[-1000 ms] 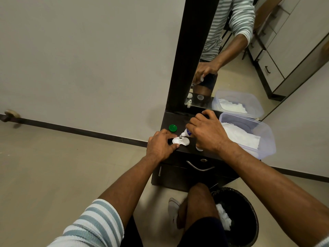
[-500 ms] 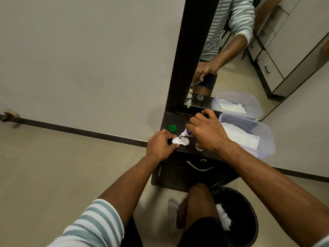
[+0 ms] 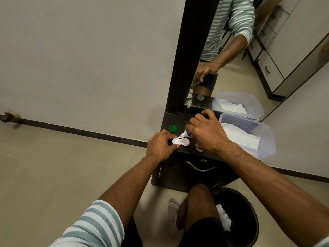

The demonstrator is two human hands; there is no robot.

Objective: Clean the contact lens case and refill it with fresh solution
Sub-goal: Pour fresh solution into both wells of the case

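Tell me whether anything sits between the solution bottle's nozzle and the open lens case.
Nothing visible does. The right hand holds the solution bottle tilted, its nozzle just above the lens case, which the left hand steadies. The green cap lies off to the side.

the contact lens case (image 3: 180, 141) is seen as a white double-well piece lying flat near the front edge of the dark worktop (image 3: 179, 120), toward its left side; both wells are uncovered, and a dark spot shows on the left well. its left end is held between curled fingers of the left hand (image 3: 160, 146). the solution bottle (image 3: 186, 134), white with a blue band, is gripped in the right hand (image 3: 207, 135) and tilted, its nozzle pointed down-left just above the case. a green cap (image 3: 172, 128) lies near the worktop's left edge, behind the case.
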